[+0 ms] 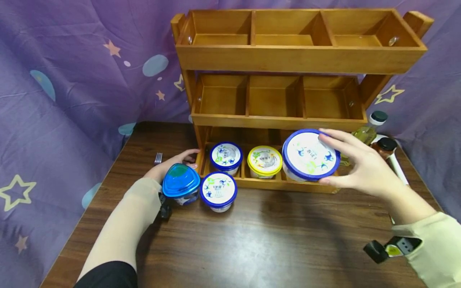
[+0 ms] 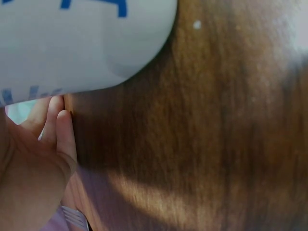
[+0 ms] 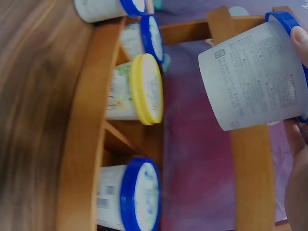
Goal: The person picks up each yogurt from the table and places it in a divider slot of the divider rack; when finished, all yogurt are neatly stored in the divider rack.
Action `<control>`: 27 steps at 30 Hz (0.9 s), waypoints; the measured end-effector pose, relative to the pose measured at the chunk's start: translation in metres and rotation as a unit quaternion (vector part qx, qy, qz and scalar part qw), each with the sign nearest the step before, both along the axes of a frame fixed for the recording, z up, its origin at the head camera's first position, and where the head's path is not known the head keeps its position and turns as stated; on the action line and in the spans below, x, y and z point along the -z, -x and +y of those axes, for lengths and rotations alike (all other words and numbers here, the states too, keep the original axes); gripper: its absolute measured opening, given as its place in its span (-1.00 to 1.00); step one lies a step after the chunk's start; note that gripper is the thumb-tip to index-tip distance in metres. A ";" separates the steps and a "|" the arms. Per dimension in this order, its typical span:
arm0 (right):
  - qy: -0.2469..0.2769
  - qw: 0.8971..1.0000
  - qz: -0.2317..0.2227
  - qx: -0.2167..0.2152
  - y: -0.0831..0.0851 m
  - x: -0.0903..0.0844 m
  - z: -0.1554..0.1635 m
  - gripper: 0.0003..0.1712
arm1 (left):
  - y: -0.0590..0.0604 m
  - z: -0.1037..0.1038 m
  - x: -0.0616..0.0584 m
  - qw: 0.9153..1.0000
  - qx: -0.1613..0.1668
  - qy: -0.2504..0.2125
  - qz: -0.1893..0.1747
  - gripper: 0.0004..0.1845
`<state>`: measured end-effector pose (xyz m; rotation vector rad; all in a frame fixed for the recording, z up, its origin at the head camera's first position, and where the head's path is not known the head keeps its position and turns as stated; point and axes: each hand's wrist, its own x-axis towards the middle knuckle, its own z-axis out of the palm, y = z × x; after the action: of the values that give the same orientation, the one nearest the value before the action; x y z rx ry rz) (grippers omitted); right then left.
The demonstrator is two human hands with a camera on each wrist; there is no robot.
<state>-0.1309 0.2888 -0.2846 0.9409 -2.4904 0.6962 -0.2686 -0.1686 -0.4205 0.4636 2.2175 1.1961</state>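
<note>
My right hand (image 1: 363,164) grips a white tub (image 1: 310,155) by its blue lid, thumb on the near side and fingers on the far side. It is raised in front of the wooden rack's right end; the right wrist view shows its printed side (image 3: 255,77). The left hand (image 1: 171,162) has its fingertips at the left end of the rack's bottom tier and holds nothing. On that tier sit a blue-lidded tub (image 1: 226,155), a yellow-lidded tub (image 1: 264,161) and another blue-lidded tub (image 3: 139,195), which the raised one hides in the head view.
On the table (image 1: 230,248), a blue-lidded tub (image 1: 218,191) and a container with a triangular blue lid (image 1: 181,184) stand before the rack (image 1: 299,60). A fork (image 1: 158,158) lies left. Bottles (image 1: 385,147) stand at right. The two upper tiers have divided compartments.
</note>
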 end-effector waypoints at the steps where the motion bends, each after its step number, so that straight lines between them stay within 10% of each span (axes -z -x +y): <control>1: 0.002 1.000 0.005 0.001 0.001 -0.004 0.001 0.08 | 0.000 0.000 0.000 1.000 0.001 0.000 0.002 -0.37; 15: 0.047 0.995 0.074 0.042 0.011 -0.041 0.012 0.11 | 0.000 -0.001 -0.001 1.000 0.007 -0.005 0.007 -0.37; 27: 0.163 0.968 0.156 0.112 0.025 -0.032 0.018 0.21 | -0.002 -0.001 -0.001 1.000 0.001 -0.004 0.001 -0.36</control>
<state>-0.1560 0.3065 -0.2523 0.5857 -2.0812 0.7830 -0.2671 -0.1700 -0.4194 0.4707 2.2150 1.2040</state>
